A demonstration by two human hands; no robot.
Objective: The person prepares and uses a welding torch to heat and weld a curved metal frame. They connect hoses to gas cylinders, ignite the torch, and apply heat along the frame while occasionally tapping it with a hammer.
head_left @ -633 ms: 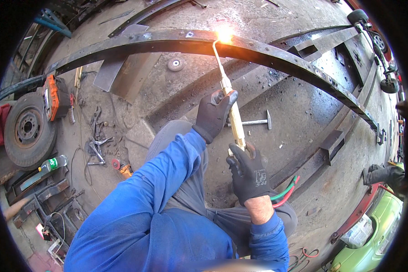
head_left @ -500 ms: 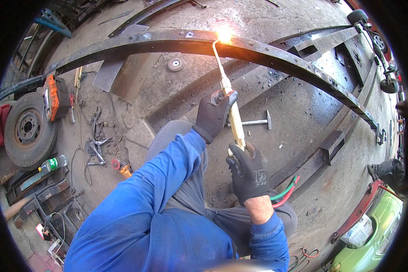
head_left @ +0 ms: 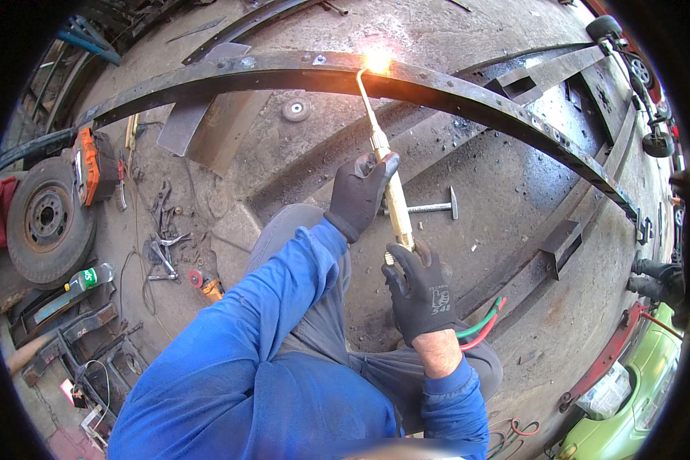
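Observation:
Both my hands wear dark work gloves and grip a brass gas torch [head_left: 396, 201]. My left hand [head_left: 358, 193] is wrapped round the upper handle, just below the nozzle collar. Lower down, my right hand [head_left: 420, 293] closes on the valve end of the torch, beside a small knob. The bent torch tip touches or nearly touches a long dark steel beam [head_left: 284, 70], where a bright orange-white flame [head_left: 377, 60] glares and hides the metal. Green and red hoses [head_left: 483, 326] show by my right wrist. A hammer [head_left: 437, 207] lies on the floor behind the torch.
At left are a wheel with tyre [head_left: 50, 218], an orange toolbox [head_left: 92, 165], scattered hand tools [head_left: 163, 249], an angle grinder [head_left: 206, 284] and a plastic bottle [head_left: 90, 277]. A red floor jack [head_left: 602, 360] and green car part [head_left: 629, 406] stand at lower right. Another person's dark legs [head_left: 658, 277] show at right.
The torch tip and flame have shifted very slightly left along the beam. At the right edge, the other person's legs and feet have moved. My grip is unchanged.

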